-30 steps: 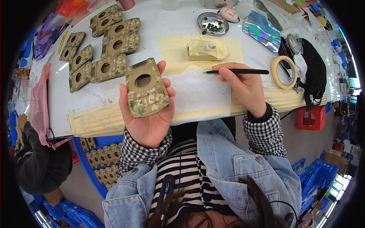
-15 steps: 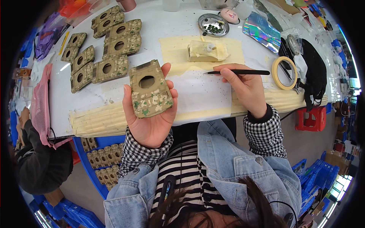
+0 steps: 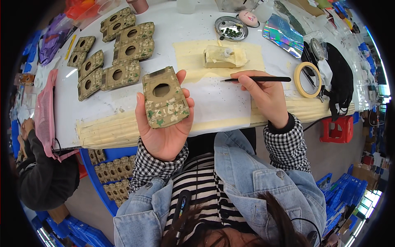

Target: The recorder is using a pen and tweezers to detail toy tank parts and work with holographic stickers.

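My left hand (image 3: 165, 138) is closed around a camouflage-patterned casing (image 3: 166, 106) with a round hole near its middle, fingers along its right edge and thumb at its left. Between the thumb and fingers of my right hand (image 3: 263, 94) lies a pair of black tweezers (image 3: 269, 78), its tip pointing left over a white sheet (image 3: 218, 103). Small dark specks are scattered on that sheet below the tip. Just beyond the tweezers, a block-shaped holder wrapped in cream tape (image 3: 214, 62) sits on a taped patch. The tips are too small to show whether they grip anything.
Several more camouflage casings (image 3: 120, 75) lie at the left of the table, and others fill a blue tray (image 3: 95, 175) below. A metal dish with dark pieces (image 3: 231, 28) stands at the back. At right are a tape roll (image 3: 301, 68) and black cloth (image 3: 341, 78). Another person's sleeve (image 3: 49, 168) shows at left.
My left hand has shifted slightly to the right with the casing. The tweezers in my right hand have moved a touch left, staying above the sheet.
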### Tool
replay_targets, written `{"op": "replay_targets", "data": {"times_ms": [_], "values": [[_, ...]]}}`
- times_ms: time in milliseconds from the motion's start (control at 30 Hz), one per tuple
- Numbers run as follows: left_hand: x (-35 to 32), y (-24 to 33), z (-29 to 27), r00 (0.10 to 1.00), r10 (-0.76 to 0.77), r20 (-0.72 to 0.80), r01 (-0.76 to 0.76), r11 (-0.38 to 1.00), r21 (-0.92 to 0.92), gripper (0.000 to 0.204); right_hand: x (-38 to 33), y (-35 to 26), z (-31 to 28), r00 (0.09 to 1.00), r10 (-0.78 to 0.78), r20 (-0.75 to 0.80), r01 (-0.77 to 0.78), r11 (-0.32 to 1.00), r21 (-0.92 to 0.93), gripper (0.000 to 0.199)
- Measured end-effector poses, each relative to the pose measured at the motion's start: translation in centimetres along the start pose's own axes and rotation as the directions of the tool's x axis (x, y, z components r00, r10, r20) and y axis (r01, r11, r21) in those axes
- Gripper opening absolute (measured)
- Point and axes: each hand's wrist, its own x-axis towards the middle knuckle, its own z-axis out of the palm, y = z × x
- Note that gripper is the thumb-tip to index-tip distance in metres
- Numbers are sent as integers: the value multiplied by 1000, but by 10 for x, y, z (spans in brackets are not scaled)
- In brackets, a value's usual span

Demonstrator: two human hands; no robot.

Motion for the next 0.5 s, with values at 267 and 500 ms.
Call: {"op": "replay_targets", "data": {"times_ms": [267,500], "values": [[0,0,0,1000,-7,0,7,1000,5,87,0,0,0,1000,-3,-1,3,1000,-4,21],[0,1,-1,1000,-9,2,9,1000,5,86,0,-1,0,1000,12,8,-12,1000,21,21]]}}
